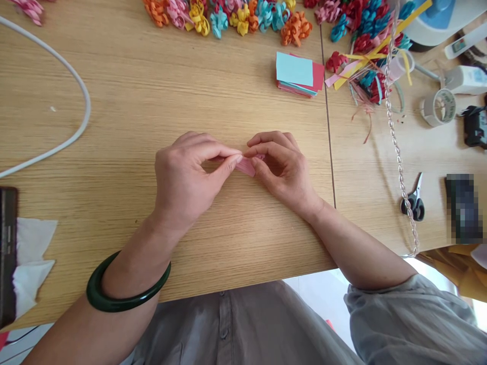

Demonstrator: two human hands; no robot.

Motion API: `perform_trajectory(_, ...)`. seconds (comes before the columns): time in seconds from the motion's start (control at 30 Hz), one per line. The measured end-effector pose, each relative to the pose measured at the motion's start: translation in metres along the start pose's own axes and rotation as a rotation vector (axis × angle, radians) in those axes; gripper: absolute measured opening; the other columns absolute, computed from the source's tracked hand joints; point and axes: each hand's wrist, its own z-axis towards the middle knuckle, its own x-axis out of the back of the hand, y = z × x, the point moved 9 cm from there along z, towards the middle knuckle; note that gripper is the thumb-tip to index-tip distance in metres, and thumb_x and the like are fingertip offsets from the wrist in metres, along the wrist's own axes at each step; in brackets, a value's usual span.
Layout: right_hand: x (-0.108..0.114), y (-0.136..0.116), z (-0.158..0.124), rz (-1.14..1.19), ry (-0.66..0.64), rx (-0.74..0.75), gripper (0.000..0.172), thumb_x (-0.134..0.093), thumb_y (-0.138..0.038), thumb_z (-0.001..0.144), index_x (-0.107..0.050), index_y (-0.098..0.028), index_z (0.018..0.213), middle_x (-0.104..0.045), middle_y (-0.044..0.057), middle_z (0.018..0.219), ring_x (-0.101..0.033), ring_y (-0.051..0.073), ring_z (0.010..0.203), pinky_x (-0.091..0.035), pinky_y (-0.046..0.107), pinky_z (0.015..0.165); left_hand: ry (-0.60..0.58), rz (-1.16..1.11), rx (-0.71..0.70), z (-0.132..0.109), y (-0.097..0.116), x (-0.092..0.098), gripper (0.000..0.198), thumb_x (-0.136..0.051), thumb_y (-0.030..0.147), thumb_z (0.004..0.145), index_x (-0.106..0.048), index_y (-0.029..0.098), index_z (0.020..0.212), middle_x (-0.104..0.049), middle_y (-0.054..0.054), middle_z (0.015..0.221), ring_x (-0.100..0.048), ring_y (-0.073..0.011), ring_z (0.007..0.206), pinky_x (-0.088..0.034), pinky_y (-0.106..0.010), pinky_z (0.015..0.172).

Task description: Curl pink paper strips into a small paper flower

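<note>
Between my two hands, above the middle of the table [114, 167], is a small strip of pink paper [246, 166]. My left hand [192, 170] pinches one end of it between thumb and forefinger, with a green bangle [125, 304] on that wrist. The fingers of my right hand [283, 165] close on the other end, thumb below and forefinger above. Part of the strip is hidden behind the fingertips. Beyond my right hand lies a stack of cut paper pieces [294, 70], light blue on top with red and pink beneath.
Curled paper flowers [236, 17] in several colours line the far edge. At the right are scissors [414, 203], a tape roll [439, 107], a blurred dark object [464, 208] and a hanging twisted cord [395, 137]. A white cable [81, 86] curves across the left; tissue [34, 238] lies below.
</note>
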Motion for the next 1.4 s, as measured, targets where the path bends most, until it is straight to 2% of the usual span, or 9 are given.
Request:
perform_trajectory(0.2,-0.001,-0.001,-0.001,-0.013,-0.003,0.018,0.008,-0.066,-0.024,0.098,-0.074,-0.023,0.101,-0.073,0.004,0.114,-0.064,0.022,0.112,-0.046,0.044,0.105,-0.012,-0.016,0.056,0.0,-0.002,-0.002,0.017,-0.075,0.023,0.089,-0.077,0.034,0.075,-0.074,0.004,0.076,-0.067,-0.0223,0.08,-0.05,-0.042,0.078)
perform_trajectory(0.4,-0.004,-0.003,-0.001,-0.036,-0.024,0.057,0.008,-0.068,-0.029,0.098,-0.074,-0.024,0.099,-0.072,0.004,0.116,-0.061,0.022,0.111,-0.048,0.044,0.101,-0.035,-0.033,0.093,-0.001,-0.004,-0.004,0.017,-0.077,0.02,0.086,-0.073,0.031,0.073,-0.072,0.002,0.077,-0.066,-0.0222,0.083,-0.052,-0.041,0.078)
perform_trajectory(0.73,-0.004,-0.011,-0.002,-0.017,-0.047,0.119,0.013,-0.064,-0.023,0.097,-0.077,-0.023,0.101,-0.073,0.005,0.118,-0.062,0.022,0.111,-0.05,0.044,0.101,0.012,0.006,0.104,-0.004,-0.004,-0.004,0.016,-0.076,0.014,0.076,-0.066,0.025,0.07,-0.072,0.003,0.075,-0.067,-0.018,0.076,-0.053,-0.036,0.071)
perform_trajectory(0.97,-0.003,-0.012,-0.001,0.022,-0.075,0.087,0.017,-0.061,-0.03,0.101,-0.077,-0.022,0.101,-0.073,0.006,0.117,-0.062,0.021,0.111,-0.049,0.044,0.103,-0.047,0.11,0.106,-0.005,-0.003,-0.008,0.015,-0.068,0.029,0.089,-0.065,0.032,0.075,-0.073,0.007,0.082,-0.069,-0.018,0.088,-0.056,-0.038,0.084)
perform_trajectory(1.2,-0.004,-0.01,0.0,0.041,-0.089,0.071,0.018,-0.065,-0.037,0.1,-0.078,-0.026,0.095,-0.074,0.004,0.116,-0.062,0.022,0.111,-0.051,0.045,0.104,-0.094,0.082,0.033,-0.004,-0.006,-0.01,0.021,-0.076,0.045,0.09,-0.067,0.029,0.079,-0.07,0.003,0.085,-0.06,-0.0229,0.09,-0.048,-0.039,0.087)
perform_trajectory(1.33,-0.007,-0.008,0.0,0.048,-0.099,0.068,0.018,-0.065,-0.039,0.1,-0.079,-0.028,0.096,-0.074,0.004,0.116,-0.062,0.022,0.111,-0.05,0.046,0.106,-0.108,0.085,0.063,-0.002,-0.006,-0.009,0.028,-0.079,0.054,0.086,-0.068,0.029,0.083,-0.066,-0.001,0.09,-0.057,-0.025,0.095,-0.046,-0.039,0.093)
perform_trajectory(1.4,-0.007,-0.009,0.0,0.052,-0.096,0.08,0.018,-0.066,-0.039,0.1,-0.079,-0.027,0.094,-0.074,0.003,0.116,-0.062,0.022,0.111,-0.05,0.046,0.106,-0.105,0.052,0.1,-0.001,-0.006,-0.007,0.031,-0.081,0.056,0.084,-0.068,0.028,0.085,-0.065,-0.002,0.094,-0.056,-0.0274,0.107,-0.046,-0.038,0.096)
